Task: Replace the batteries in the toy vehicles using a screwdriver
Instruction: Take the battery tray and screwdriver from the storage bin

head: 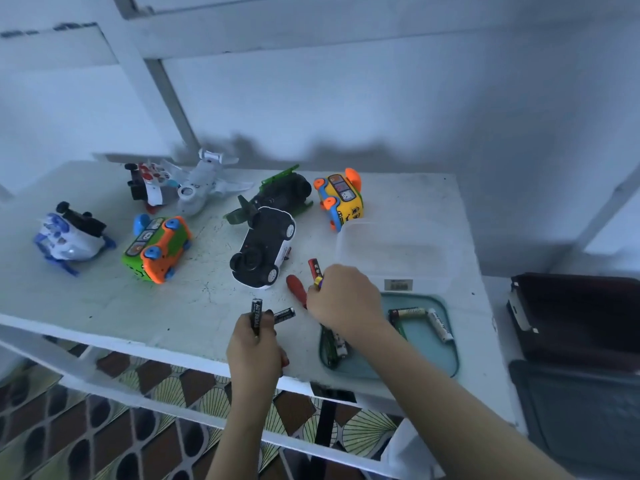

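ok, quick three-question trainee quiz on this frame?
1. True or false: the left hand holds black batteries.
2. Which toy lies wheels-up nearest the hands? A) car B) plane C) yellow bus
3. Fill in: the right hand grips a red battery; loose batteries lie in the teal ____.

Key: 1 true; 2 A; 3 tray.

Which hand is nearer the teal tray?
Right. The right hand is over the far left corner of the teal tray; the left hand is off to its left, holding black batteries.
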